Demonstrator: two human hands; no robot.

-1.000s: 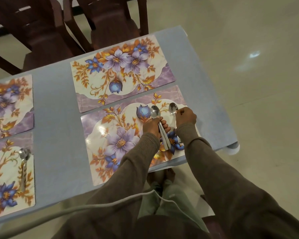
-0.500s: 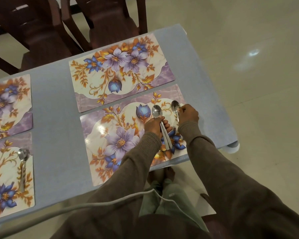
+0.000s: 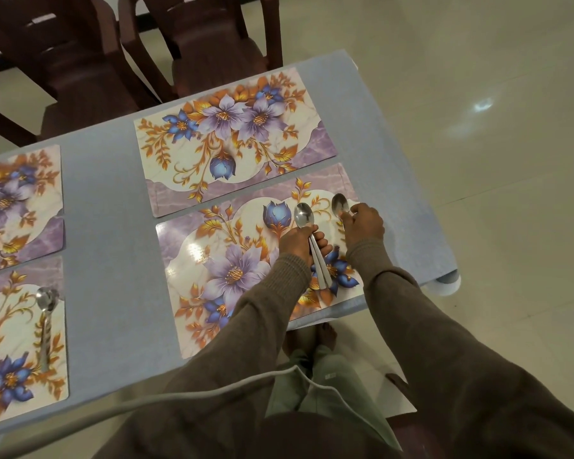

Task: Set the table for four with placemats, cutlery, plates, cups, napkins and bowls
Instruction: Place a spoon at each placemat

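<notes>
The shiny steel spoon (image 3: 339, 205) lies at the right end of the near floral placemat with purple border (image 3: 212, 256), its bowl pointing away from the person. The right hand (image 3: 363, 223) is over its handle, fingers curled around the neck of the spoon; the handle itself is hidden under the hand, so whether it already touches the mat I cannot tell. Just beside, to the left, the left hand (image 3: 299, 245) grips a bundle of steel spoons (image 3: 309, 240), perhaps two, with fingers closed around the handles; one bowl stands above the fist and the handle ends come out below it, over the blue flower.

Behind this mat, nearly touching it, lies a second floral placemat (image 3: 234, 137). At the left edge are two more floral placemats (image 3: 17, 200); the nearer one carries a single steel spoon with twisted handle (image 3: 45, 326). All are on a table with grey-blue cloth (image 3: 113, 226). Two dark brown chairs (image 3: 209, 41) stand at the far side.
</notes>
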